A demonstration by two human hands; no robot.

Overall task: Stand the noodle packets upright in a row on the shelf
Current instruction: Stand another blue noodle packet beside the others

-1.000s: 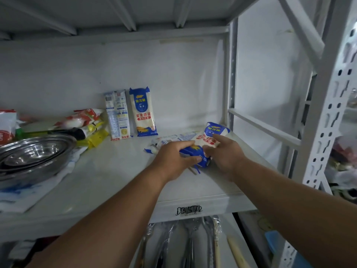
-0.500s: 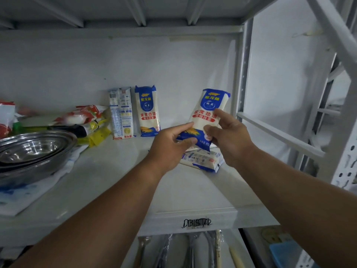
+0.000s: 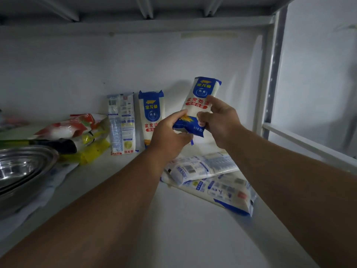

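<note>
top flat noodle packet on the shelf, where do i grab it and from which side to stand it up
Take the top flat noodle packet across its narrow width near the left end, coming from above and the front. It lies long and flat, printed back up, resting on another flat packet, so a pinch over both long edges lifts it clear and lets you swing it upright.

We see glossy plastic film on the held noodle packet, its blue and white print catching a soft sheen. The two upright packets against the wall and the two lying packets share that slick, crinkled wrap. The shelf looks like painted metal, smooth and matt white, as does the perforated upright post. The stacked bowls are polished steel, mirror-bright. The red and yellow bags beside them look like shiny, wrinkled plastic.
</note>
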